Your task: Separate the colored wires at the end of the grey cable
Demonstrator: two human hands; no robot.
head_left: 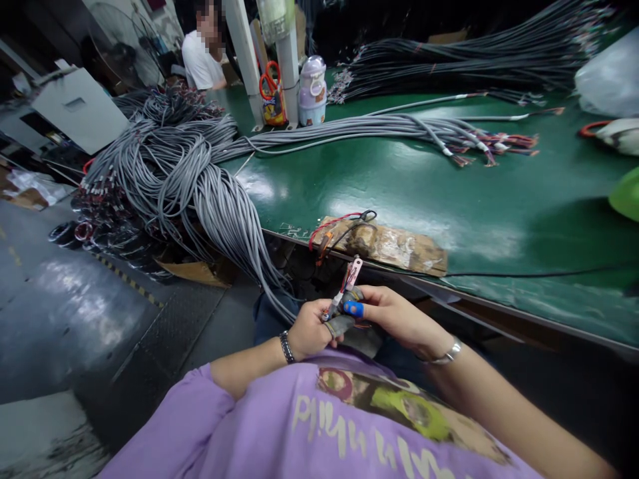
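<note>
The wires (pixel 344 283) are thin and many-coloured, red and blue among them, bunched narrowly alongside a pale strip (pixel 355 267) with a hole near its upper end. A whitish piece (pixel 337 299) shows lower in the bunch, too small to make out. All this is held above the lap, just before the near edge of the worktop (pixel 499 213), tilted with its top toward the board (pixel 414 249).

The left hand (pixel 310 327) has its grip closed on the lower part of the wires, fingers curled. The right hand (pixel 387 311) pinches in from the other side, its grip nearly closed on the bunch, a blue cover (pixel 353 309) on one digit. Grey cables (pixel 234 206) droop off the worktop toward the left hand.
</note>
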